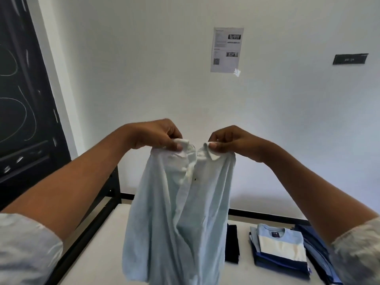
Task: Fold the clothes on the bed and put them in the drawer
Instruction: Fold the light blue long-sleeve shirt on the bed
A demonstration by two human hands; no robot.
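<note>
Folding: pale shirt (181,212) up over bed (98,254).
My left hand (158,136) and right hand (228,140) each pinch-grip its collar (212,156); next I'd lay it flat.

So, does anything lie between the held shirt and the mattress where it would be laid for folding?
Nothing visible does. The left hand and right hand pinch the light blue shirt by its collar above the white mattress; the dark folded garment and T-shirt stack lie to its right. No drawer is in view.
</note>
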